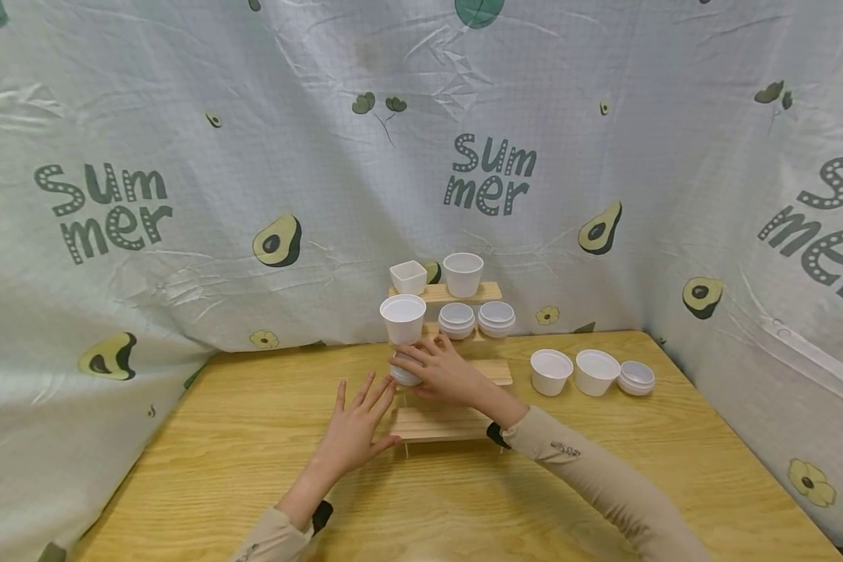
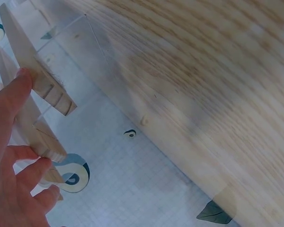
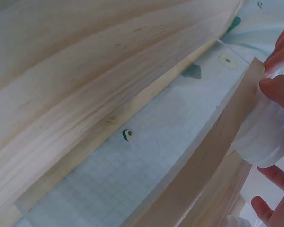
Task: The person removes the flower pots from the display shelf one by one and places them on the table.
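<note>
Left hand [image 1: 357,433]: fingers spread, at left edge of one four-tier wooden stand [image 1: 442,424]. Low white jar [image 1: 405,375] in right hand [image 1: 446,371], pinched between thumb and fingers, at third-from-top tier's left end. Elsewhere on stand: one square cup [image 1: 409,278], two round cups [image 1: 463,275], two ringed jars [image 1: 457,321]. Right, on tabletop [image 1: 267,414]: two round cups, one ringed jar.

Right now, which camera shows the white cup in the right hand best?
The right wrist view: the white cup looks biggest there, between the fingers. The head view shows it small, partly covered; the left wrist view doesn't clearly show it.
</note>
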The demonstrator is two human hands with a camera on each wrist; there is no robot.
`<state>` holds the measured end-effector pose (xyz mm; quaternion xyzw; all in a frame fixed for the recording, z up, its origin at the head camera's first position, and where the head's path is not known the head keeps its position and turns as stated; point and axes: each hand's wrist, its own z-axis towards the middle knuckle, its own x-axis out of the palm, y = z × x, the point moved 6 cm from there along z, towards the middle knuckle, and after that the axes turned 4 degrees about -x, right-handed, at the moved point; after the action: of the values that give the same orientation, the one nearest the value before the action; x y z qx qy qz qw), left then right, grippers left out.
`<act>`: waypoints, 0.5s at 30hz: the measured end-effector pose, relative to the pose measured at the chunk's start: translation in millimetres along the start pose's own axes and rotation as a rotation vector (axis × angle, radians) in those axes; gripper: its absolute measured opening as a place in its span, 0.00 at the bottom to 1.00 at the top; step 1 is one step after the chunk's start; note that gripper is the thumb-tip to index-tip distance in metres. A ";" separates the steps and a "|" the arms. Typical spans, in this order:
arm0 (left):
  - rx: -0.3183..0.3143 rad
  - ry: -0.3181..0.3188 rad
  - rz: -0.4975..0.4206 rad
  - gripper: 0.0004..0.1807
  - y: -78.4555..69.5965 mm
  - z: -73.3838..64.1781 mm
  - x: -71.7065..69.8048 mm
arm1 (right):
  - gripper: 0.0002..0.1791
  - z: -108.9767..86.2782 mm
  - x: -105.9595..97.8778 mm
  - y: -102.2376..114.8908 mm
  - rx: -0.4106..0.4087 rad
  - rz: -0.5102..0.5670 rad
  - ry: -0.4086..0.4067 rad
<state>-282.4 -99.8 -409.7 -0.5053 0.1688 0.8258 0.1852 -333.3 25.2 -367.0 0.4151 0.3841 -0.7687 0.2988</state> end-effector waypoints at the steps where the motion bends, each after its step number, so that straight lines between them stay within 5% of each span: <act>1: 0.001 -0.002 0.001 0.43 -0.4 -0.2 -0.2 | 0.36 -0.6 -0.4 0.3 0.001 -0.007 0.000; 15: 0.010 -0.024 0.011 0.43 -1.1 -0.6 -0.4 | 0.33 -7.0 -6.5 0.8 -0.004 -0.065 -0.036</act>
<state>-281.2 -99.2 -409.6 -0.4937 0.1734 0.8318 0.1851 -326.7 31.6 -364.2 0.3882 0.3933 -0.7845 0.2813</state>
